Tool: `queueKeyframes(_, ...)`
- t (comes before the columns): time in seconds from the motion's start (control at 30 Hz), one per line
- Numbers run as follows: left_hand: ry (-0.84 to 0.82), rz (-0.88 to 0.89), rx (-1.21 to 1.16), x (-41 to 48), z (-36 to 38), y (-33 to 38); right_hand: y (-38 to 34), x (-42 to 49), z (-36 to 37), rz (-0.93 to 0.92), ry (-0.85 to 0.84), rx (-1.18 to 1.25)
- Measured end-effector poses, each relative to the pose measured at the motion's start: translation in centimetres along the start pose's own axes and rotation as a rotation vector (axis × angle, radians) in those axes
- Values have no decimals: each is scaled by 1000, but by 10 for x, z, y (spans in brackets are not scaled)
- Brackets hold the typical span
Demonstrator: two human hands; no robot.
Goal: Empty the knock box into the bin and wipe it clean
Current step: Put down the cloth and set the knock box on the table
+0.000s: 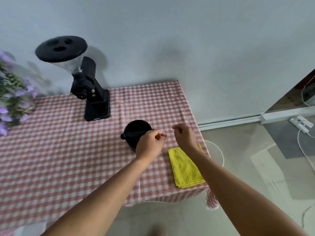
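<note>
A red-and-white checked tablecloth [59, 150] covers the table against a pale wall. Purple flowers [12, 99] blur at far left; right of them stands a black coffee grinder [90, 92], its base lettering too small to read. The black knock box [134, 132] sits mid-table. The left hand [150, 143], fingers loosely curled, overlaps its near right side; whether it touches, I cannot tell. The right hand [185, 137] hovers half-curled, holding nothing, above a folded yellow cloth [185, 169].

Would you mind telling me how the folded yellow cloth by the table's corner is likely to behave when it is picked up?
The folded yellow cloth looks soft and fuzzy, so it will probably droop and unfold if pinched at one edge. It lies flat in thin layers, so it is likely light. On the checked tablecloth it should slide, not roll.
</note>
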State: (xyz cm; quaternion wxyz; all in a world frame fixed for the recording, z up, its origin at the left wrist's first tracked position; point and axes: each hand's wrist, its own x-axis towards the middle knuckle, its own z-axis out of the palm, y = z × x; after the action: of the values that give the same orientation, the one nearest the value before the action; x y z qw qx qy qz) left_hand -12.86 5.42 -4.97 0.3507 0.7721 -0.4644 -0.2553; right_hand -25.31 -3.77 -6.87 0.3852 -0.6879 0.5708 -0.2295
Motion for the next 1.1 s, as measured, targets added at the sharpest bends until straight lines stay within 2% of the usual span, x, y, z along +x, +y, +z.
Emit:
queueKeyframes(0.07,99,-4,-32,3,-18,-4,-14,1,11,13,-18,24)
queueKeyframes(0.17,309,-104,-25,10,-46,-24,-32,2,29,3,-85,30)
queueKeyframes(0.23,360,-194,-27,19,-60,-44,-41,1,37,5,-154,35)
queueKeyframes(0.3,299,-353,-113,27,-69,-65,-46,0,45,25,-214,53)
queueKeyframes(0.37,209,-501,-296,31,-71,-80,-48,-1,50,31,-244,56)
queueKeyframes(0.47,149,-583,-469,32,-72,-98,-50,-2,58,10,-251,6)
queueKeyframes(0.7,110,-612,-634,35,-83,-109,-63,-2,75,18,-173,-74)
queueKeyframes(1.1,261,-553,-630,74,-202,-161,-158,11,169,2,-231,128)
